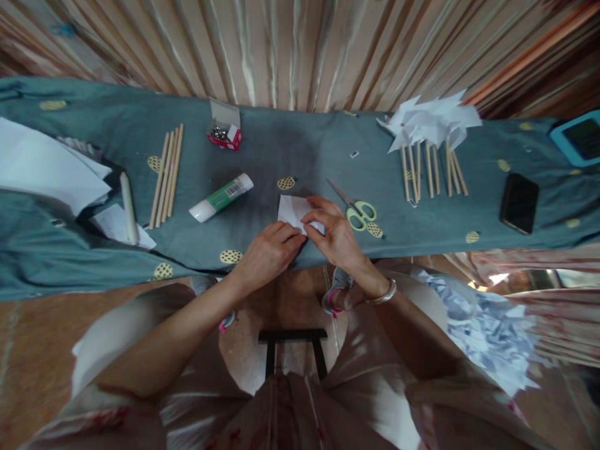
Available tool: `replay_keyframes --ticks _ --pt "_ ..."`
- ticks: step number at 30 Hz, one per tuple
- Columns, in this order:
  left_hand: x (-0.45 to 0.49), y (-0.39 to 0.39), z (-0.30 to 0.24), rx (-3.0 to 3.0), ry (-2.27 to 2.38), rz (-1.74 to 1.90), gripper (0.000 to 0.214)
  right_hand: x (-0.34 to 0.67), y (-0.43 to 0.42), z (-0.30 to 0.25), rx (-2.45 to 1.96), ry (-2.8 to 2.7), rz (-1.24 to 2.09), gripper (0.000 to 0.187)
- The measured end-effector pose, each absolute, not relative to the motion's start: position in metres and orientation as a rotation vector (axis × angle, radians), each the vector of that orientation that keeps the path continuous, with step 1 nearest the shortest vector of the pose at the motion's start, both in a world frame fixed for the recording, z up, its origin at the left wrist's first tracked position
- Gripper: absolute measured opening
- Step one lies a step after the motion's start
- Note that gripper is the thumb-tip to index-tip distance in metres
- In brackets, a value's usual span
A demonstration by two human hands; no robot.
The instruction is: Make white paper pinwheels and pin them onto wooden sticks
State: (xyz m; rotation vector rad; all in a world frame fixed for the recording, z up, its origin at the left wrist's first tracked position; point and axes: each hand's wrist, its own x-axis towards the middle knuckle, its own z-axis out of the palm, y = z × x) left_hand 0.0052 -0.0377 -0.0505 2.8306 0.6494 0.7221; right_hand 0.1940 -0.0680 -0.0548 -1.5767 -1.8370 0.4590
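Observation:
A small white piece of paper [291, 210] lies at the near edge of the cloth-covered table, between my two hands. My left hand [273, 253] has its fingers closed together on the paper's near left corner. Over the right side of the paper, my right hand [334, 232] bends its thumb and fingers onto the sheet, pinching it near the middle. Scissors [359, 212] with light green handles lie just right of my right hand. To the left rests a green and white glue stick [222, 197]. Part of the paper is hidden under my fingers.
Wooden sticks [167, 175] and a red box of small metal pieces [224, 134] lie left. White paper sheets [47, 165] and a pale rod [129, 209] are farther left. Paper pinwheels [429, 122] on sticks, a black phone [519, 203] and a blue-framed device [579, 139] are right.

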Motion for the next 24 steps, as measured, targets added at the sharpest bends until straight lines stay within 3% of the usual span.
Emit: replay_keyframes --ticks 16,24 --pt "0.005 -0.037 -0.051 2.778 0.662 0.653 0.024 0.183 -0.085 -0.065 -1.568 -1.997 0.34 0.038" --pt "0.005 -0.037 -0.054 2.798 0.644 0.72 0.02 0.182 -0.084 -0.063 -1.57 -2.021 0.3 0.037"
